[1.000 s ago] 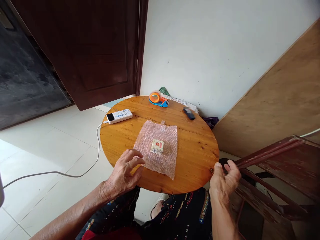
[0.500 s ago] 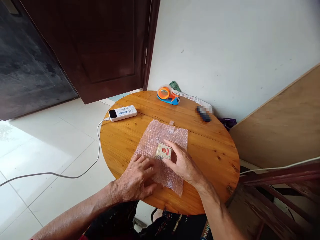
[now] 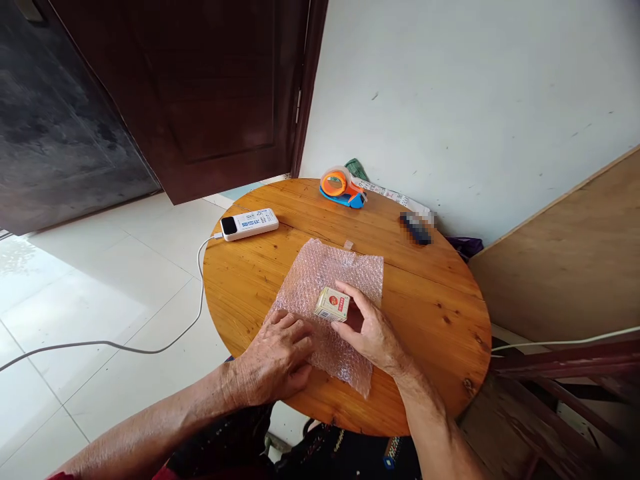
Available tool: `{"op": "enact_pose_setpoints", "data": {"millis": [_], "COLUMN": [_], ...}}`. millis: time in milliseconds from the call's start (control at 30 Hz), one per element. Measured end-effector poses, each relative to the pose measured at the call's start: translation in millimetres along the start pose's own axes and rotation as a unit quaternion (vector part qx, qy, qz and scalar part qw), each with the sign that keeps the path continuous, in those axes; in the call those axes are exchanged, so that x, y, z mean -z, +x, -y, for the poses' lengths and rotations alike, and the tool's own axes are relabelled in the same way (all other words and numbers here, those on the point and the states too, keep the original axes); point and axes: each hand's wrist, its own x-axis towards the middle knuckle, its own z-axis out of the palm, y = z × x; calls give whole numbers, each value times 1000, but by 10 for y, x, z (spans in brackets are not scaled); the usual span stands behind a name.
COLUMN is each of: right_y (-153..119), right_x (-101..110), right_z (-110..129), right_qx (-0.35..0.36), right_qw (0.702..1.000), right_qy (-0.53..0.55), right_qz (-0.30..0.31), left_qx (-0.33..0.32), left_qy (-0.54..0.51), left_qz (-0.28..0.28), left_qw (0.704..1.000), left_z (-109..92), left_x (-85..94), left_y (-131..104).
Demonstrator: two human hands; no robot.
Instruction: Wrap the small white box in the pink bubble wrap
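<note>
A sheet of bubble wrap lies on the round wooden table. On it sits a small cream box with a red round mark and a red label. My right hand has its thumb on the near side of this box and its index finger on the far side, with a gap at the palm. Curled over the near left edge of the bubble wrap is my left hand; its fingertips rest on the wrap and its thumb is tucked below, partly hidden.
An orange and blue tape dispenser stands at the table's back edge. To the left is a white power bank with a cable hanging to the floor. A blurred dark object lies back right, near the wall.
The view has shifted slightly, so the table sits a little further right. My left thumb has drawn in towards the fingers. My right hand stays at the box.
</note>
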Motion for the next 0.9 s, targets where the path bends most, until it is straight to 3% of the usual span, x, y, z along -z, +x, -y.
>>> {"op": "enact_pose_setpoints", "data": {"millis": [133, 300, 400, 533, 700, 900], "right_y": [-36, -47, -54, -82, -90, -18], "right_x": [67, 97, 133, 244, 284, 161], "right_z": [10, -15, -77, -144, -116, 4], "right_qx": [-11, -46, -48, -56, -56, -129], "right_qw": [997, 983, 973, 945, 966, 980], "right_qy": [76, 176, 227, 321, 253, 148], "right_qz": [27, 16, -19, -26, 0, -44], "left_qx": [-33, -37, -16, 67, 151, 179], "left_qy": [29, 3, 2, 59, 71, -8], "left_qz": [-2, -72, -102, -53, 17, 18], "left_qw": [999, 997, 995, 995, 986, 984], "left_z": [1, -25, -46, 1, 135, 166], "left_x": [10, 117, 251, 336, 260, 311], "left_y": [24, 142, 369, 756, 989, 940]}}
